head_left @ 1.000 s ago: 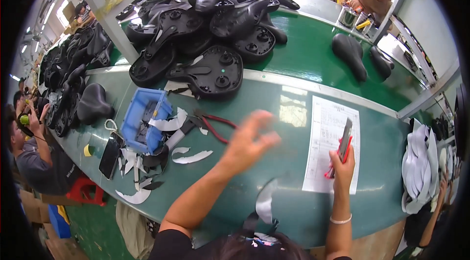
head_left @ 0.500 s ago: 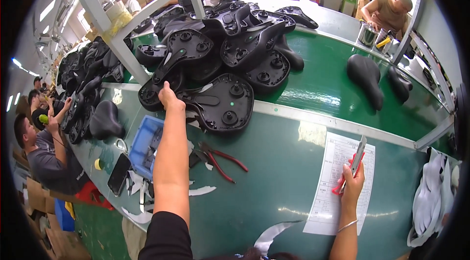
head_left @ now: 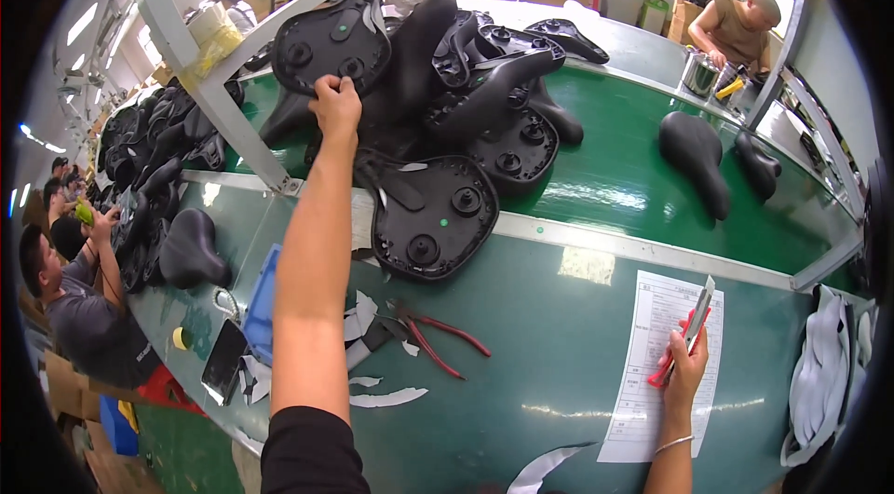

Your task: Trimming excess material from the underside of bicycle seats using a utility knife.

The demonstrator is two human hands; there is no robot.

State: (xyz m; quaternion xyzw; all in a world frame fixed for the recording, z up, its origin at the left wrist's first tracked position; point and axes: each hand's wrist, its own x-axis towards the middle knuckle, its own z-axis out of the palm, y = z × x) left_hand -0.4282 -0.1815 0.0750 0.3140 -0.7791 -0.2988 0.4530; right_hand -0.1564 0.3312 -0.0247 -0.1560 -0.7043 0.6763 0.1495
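Note:
Reaching out to the pile of bicycle saddles, my left hand (head_left: 335, 106) pinches the rim of a black saddle (head_left: 321, 40), raised with its hollow underside toward me. Another upturned saddle (head_left: 434, 224) lies just right of my forearm, on the edge between bench and green belt. More black saddles (head_left: 503, 89) are heaped behind it. In my right hand (head_left: 685, 365) is a red-handled utility knife (head_left: 689, 331) with its blade out, held over a printed paper sheet (head_left: 643, 392).
Red-handled pliers (head_left: 445, 342), white scraps (head_left: 386, 397), a blue bin (head_left: 264, 303) and a phone (head_left: 223, 362) lie on the bench. A metal frame post (head_left: 177, 42) rises at the left. Two saddles (head_left: 691, 159) rest on the belt at right. Co-workers sit around.
My left hand has moved up and away, lifting a saddle from the pile and tilting it. The knife in my right hand has shifted slightly right and down in the picture.

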